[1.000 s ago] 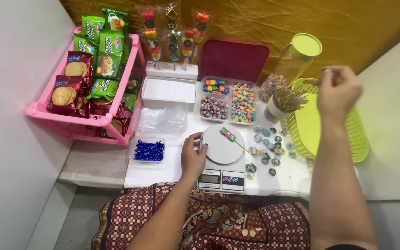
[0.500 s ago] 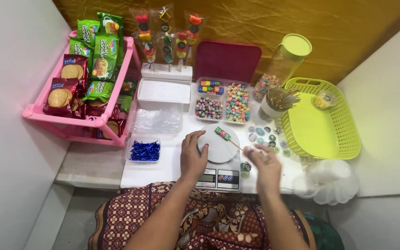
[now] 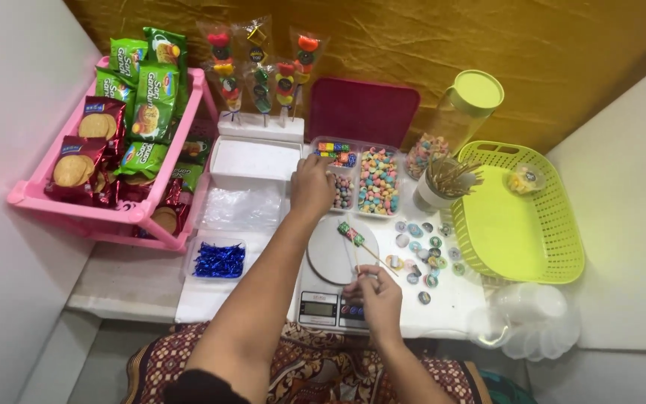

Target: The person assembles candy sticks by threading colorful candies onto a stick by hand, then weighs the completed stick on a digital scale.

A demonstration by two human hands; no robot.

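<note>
Your right hand (image 3: 374, 295) sits at the near edge of the round white scale (image 3: 336, 254), fingers pinched shut on the end of a thin wooden skewer (image 3: 364, 247). The skewer slants up across the scale's plate, and the few coloured candies threaded on its far end lie over the plate's upper right part. Your left hand (image 3: 312, 183) reaches past the far side of the scale to the clear divided candy box (image 3: 360, 179), its fingers curled down into the left compartments; you cannot tell from here whether they have closed on a piece. Right of the scale, small round foil-wrapped sweets (image 3: 422, 251) lie scattered on the white table top, and beyond them stands a white cup of skewers (image 3: 443, 183), with a lime green basket (image 3: 521, 217) further right. Left of the scale a small clear tray holds blue wrapped pieces (image 3: 218, 259), and further left stands a pink rack of biscuit packets (image 3: 114, 150). Behind the scale, finished candy skewers in clear wrap (image 3: 259, 71) stand upright in a white block.
</note>
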